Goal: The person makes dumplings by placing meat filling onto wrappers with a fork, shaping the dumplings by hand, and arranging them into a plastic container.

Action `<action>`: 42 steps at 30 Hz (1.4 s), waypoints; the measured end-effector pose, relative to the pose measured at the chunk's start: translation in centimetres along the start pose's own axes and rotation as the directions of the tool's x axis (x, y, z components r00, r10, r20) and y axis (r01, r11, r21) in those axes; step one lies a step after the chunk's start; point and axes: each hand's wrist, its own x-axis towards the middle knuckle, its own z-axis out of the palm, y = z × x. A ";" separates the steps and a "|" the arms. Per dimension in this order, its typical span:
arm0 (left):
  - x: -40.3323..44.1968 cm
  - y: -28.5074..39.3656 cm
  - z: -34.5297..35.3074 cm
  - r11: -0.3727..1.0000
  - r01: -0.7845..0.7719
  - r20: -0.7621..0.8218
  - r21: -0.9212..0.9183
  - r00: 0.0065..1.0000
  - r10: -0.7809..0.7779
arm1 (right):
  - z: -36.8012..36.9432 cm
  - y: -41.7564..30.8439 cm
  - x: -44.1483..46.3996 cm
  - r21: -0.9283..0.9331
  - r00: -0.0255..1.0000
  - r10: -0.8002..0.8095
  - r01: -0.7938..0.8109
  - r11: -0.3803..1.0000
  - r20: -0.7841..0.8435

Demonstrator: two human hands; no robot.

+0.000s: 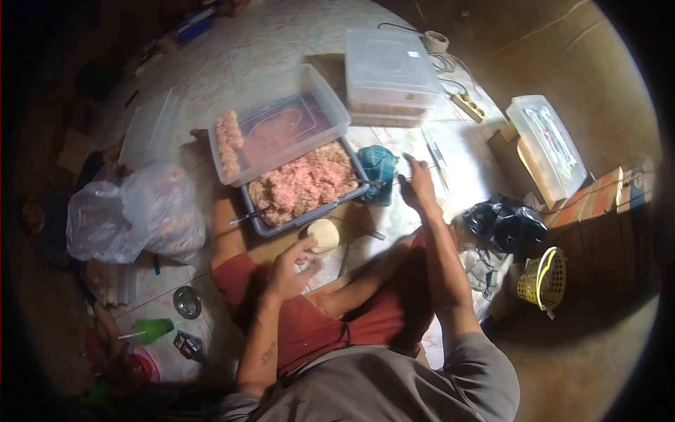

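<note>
My left hand (290, 273) is in front of my lap with its fingers curled. Its fingertips overlap the edge of a round cream-coloured disc (324, 237), perhaps a stack of wrappers. Something pale shows between the fingers, too small to name. My right hand (420, 186) is raised beside a teal checked cloth (377, 172), its fingers bent around something thin and dark that I cannot make out. A grey tray (264, 228) heaped with pink minced filling (306, 181) stands before me. Across its far side rests a clear plastic box (327, 95) with a row of pink lumps (229, 144) along its left end.
Lidded clear boxes (390, 70) stand at the back. A power strip (466, 107), a filled plastic box (555, 148), a black bag (503, 221) and a yellow basket (543, 281) are on the right. Plastic bags (140, 211), a glass ashtray (187, 302) and another person's arm (107, 327) are left.
</note>
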 end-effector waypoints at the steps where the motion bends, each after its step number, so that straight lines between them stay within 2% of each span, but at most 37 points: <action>1: 0.3 0.6 0.0 0.870 -0.144 -0.071 -0.471 0.990 0.126 | 0.4 -0.5 1.4 -0.048 0.995 0.004 0.000 0.999 0.099; 2: 0.7 2.3 -0.1 0.872 -0.150 -0.070 -0.467 0.989 0.132 | 1.3 0.0 2.3 -0.070 0.991 -0.090 0.097 0.993 0.102; 3: 1.1 4.6 -0.2 0.568 -0.127 -0.036 -0.813 0.985 0.168 | 3.8 0.7 3.0 -0.080 0.974 -0.194 0.204 0.976 0.116; 4: 1.4 6.0 -0.4 0.151 -0.073 -0.040 -0.986 0.976 0.212 | 8.3 4.5 3.8 -0.124 0.955 -0.210 0.239 0.963 0.212; 5: 1.9 6.2 -0.7 0.136 -0.095 -0.064 -0.986 0.973 0.222 | 11.7 7.6 4.9 -0.161 0.925 -0.228 0.286 0.945 0.305; 6: 2.1 6.4 -1.0 0.089 -0.102 -0.082 -0.991 0.975 0.206 | 11.2 6.5 4.1 -0.052 0.945 -0.164 0.186 0.981 0.282; 8: 2.6 6.0 -1.7 0.029 -0.104 -0.095 -0.994 0.972 0.216 | 8.8 4.6 4.2 0.101 0.995 -0.102 0.103 0.990 -0.014; 9: 2.5 5.8 -1.9 0.028 -0.122 -0.113 -0.992 0.969 0.219 | 8.7 5.3 4.8 0.101 0.976 -0.039 0.062 0.993 -0.213; 10: 2.6 5.7 -2.2 0.032 -0.136 -0.127 -0.990 0.972 0.200 | 6.2 4.5 5.7 0.219 0.954 0.109 -0.047 0.975 -0.280; 11: 2.9 5.5 -2.5 0.037 -0.146 -0.137 -0.989 0.973 0.183 | 2.1 1.9 5.6 0.195 0.909 0.261 -0.206 0.959 -0.325; 12: 3.2 5.1 -2.8 0.100 -0.164 -0.145 -0.981 0.973 0.177 | -0.7 1.9 5.8 0.296 0.906 0.255 -0.155 0.943 -0.337; 13: 3.6 5.0 -3.1 0.104 -0.168 -0.147 -0.980 0.972 0.185 | -4.4 -0.9 4.6 0.396 0.914 0.175 -0.016 0.918 -0.367; 15: 5.2 5.2 -3.3 0.354 -0.221 -0.192 -0.909 0.974 0.116 | -8.4 -7.7 1.0 0.438 0.938 0.072 0.090 0.894 -0.340; 17: 8.3 4.9 -3.4 0.366 -0.275 -0.238 -0.889 0.961 0.145 | -7.3 -12.8 -2.3 0.626 0.992 0.058 0.024 0.780 -0.109; 18: 10.2 5.4 -3.2 0.414 -0.294 -0.258 -0.861 0.956 0.141 | -4.1 -14.9 -4.0 0.728 0.992 -0.017 0.106 0.678 -0.129; 19: 11.5 6.2 -2.8 0.463 -0.312 -0.279 -0.830 0.950 0.140 | -3.0 -18.7 -5.9 0.682 0.999 -0.017 0.044 0.730 -0.047; 20: 10.8 7.3 -1.6 0.593 -0.298 -0.306 -0.748 0.948 0.089 | 0.3 -21.2 -6.2 0.661 0.986 -0.047 0.143 0.736 -0.161; 22: 9.9 8.7 -0.6 0.711 -0.278 -0.345 -0.646 0.937 0.053 | 2.1 -22.7 -5.1 0.630 0.956 -0.082 0.249 0.736 -0.281; 23: 10.1 8.8 -1.3 0.692 -0.314 -0.382 -0.650 0.922 0.059 | 2.2 -22.9 -3.5 0.660 0.994 -0.069 0.107 0.743 -0.083; 24: 10.1 8.8 -2.0 0.675 -0.344 -0.416 -0.653 0.907 0.059 | 2.3 -23.6 -2.3 0.662 0.991 -0.054 -0.043 0.748 0.125; 25: 9.4 8.5 -2.1 0.652 -0.365 -0.450 -0.665 0.892 0.041 | 3.5 -23.8 -2.3 0.667 0.989 -0.057 -0.048 0.744 0.136; 26: 9.1 8.4 -2.8 0.544 -0.300 -0.338 -0.784 0.940 0.031 | 4.9 -23.8 -1.7 0.590 0.993 -0.085 0.021 0.807 0.080; 27: 9.6 8.0 -3.8 0.546 -0.318 -0.347 -0.775 0.936 0.054 | 5.5 -24.3 0.0 0.505 0.992 -0.123 0.104 0.857 0.006; 28: 9.4 7.4 -4.2 0.846 -0.280 -0.349 -0.454 0.929 0.120 | 5.1 -24.5 1.3 0.504 0.991 -0.131 0.111 0.856 0.004; 30: 8.4 6.9 -4.0 0.931 -0.226 -0.271 -0.286 0.951 0.148 | 3.9 -23.7 4.0 0.390 0.995 0.018 0.023 0.921 -0.101; 31: 7.8 7.2 -3.9 0.959 -0.208 -0.231 -0.194 0.959 0.162 | 3.5 -22.3 5.3 0.354 0.980 0.023 0.049 0.934 -0.197; 33: 7.8 7.7 -4.4 0.800 -0.530 -0.317 -0.280 0.838 0.444 | 2.3 -19.9 6.4 0.513 0.962 0.044 0.105 0.852 -0.271; 35: 9.4 7.6 -4.4 0.776 -0.501 -0.380 -0.384 0.851 0.362 | 2.8 -19.1 5.6 0.847 0.976 -0.004 0.192 0.495 -0.220; 36: 11.3 6.5 -4.1 0.781 -0.459 -0.242 -0.424 0.888 0.391 | 2.7 -19.2 4.1 0.929 0.999 -0.045 -0.010 0.370 0.029; 37: 13.2 5.4 -3.8 0.793 -0.409 -0.099 -0.452 0.906 0.411 | 1.7 -19.6 2.0 0.937 0.956 -0.111 -0.237 0.256 0.272; 38: 12.0 7.0 -4.5 0.921 -0.385 -0.184 0.053 0.903 0.388 | 1.1 -19.3 0.8 0.934 0.935 -0.189 -0.248 0.257 0.301; 39: 10.7 8.7 -5.3 0.832 -0.181 -0.267 0.524 0.893 0.362 | 0.5 -19.0 -0.4 0.930 0.907 -0.265 -0.260 0.260 0.327; 41: 14.3 6.8 -6.6 0.826 -0.360 -0.056 0.433 0.904 0.424 | 0.3 -15.4 -0.6 0.826 0.726 -0.406 -0.541 0.160 0.555; 42: 16.4 6.1 -7.3 0.814 -0.447 0.049 0.370 0.885 0.464 | -1.4 -16.7 -1.5 0.826 0.727 -0.409 -0.545 0.145 0.552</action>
